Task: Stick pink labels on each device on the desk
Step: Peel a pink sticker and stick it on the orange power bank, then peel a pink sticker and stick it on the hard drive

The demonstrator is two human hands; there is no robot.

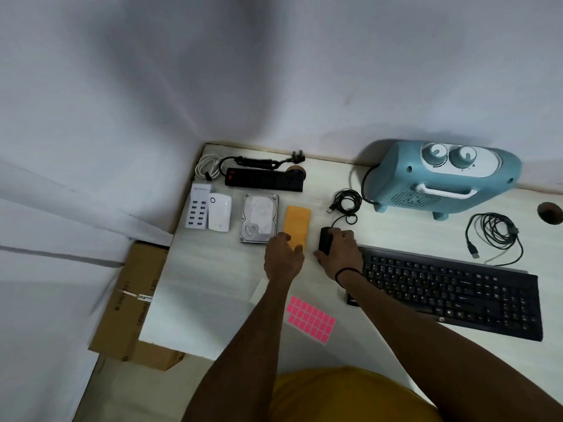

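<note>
**Workstation status: both hands at the centre of the desk**

The white desk point(213, 284) carries the devices in a loose row. At the far left edge lie a coiled white cable point(207, 166) and a black power strip point(263, 178) with its coiled lead and plug. In front of them stand a white multi-port USB charger point(197, 211) and, touching its right side, a white plug-in adapter point(220, 212). To the right lies a bare hard drive point(259, 218), then an orange rectangular device point(297, 224).

The left hand point(283, 258) rests palm down, its fingers curled loosely over the near end of the orange rectangular device, between that device and the hard drive; whether it holds a label cannot be determined. The right hand point(341, 254) grips the black mouse point(325, 240), thumb on its left side and fingers draped over the top. The mouse cable runs up to a small black coil point(347, 202).

The pink label sheet point(310, 318) lies flat on the desk near the front edge, between the two forearms (several rows of labels remain on it). No pink label is visible on any device.

The black keyboard point(451, 287) lies at the right, just beside the right wrist. Behind it stands a blue fan heater point(438, 178) with two dials, and a loose black USB cable point(493, 236) lies to its right. A cardboard box point(134, 300) sits beside the desk's left edge.
</note>
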